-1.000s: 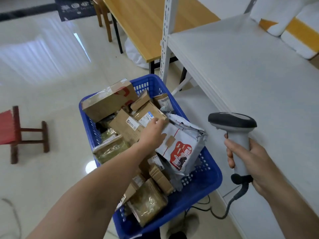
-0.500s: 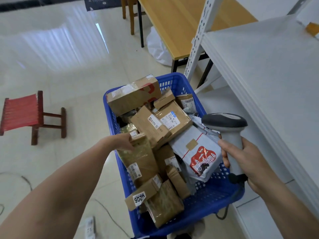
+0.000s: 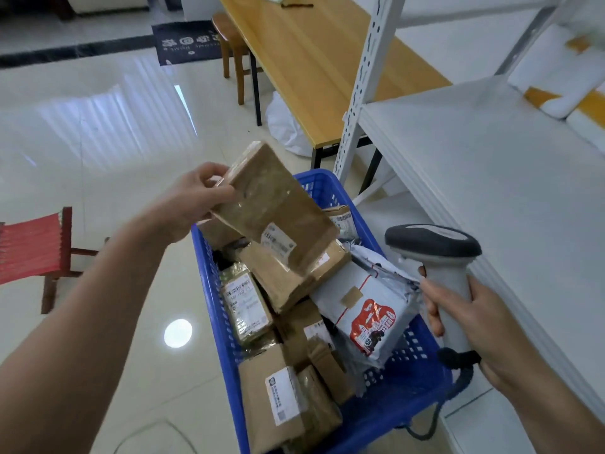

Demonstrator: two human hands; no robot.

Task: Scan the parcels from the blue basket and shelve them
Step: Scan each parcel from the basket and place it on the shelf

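Observation:
My left hand (image 3: 193,199) grips one end of a flat brown taped parcel (image 3: 273,211) and holds it tilted above the blue basket (image 3: 401,404), its white label facing up. My right hand (image 3: 474,326) grips the handle of a grey barcode scanner (image 3: 435,253), held upright at the basket's right side, below and to the right of the parcel. The basket holds several brown cardboard parcels (image 3: 271,398) and a grey mailer bag with red print (image 3: 366,316).
A white metal shelf (image 3: 491,178) runs along the right, with white and yellow packages (image 3: 563,99) at its back. A wooden table (image 3: 314,60) stands behind the basket, a white bag (image 3: 284,126) under it. A red stool (image 3: 32,250) sits on the tiled floor at left.
My left hand has taken hold of the brown parcel at the basket's left side and lifted it above the basket. The scanner hand stays at the basket's right side.

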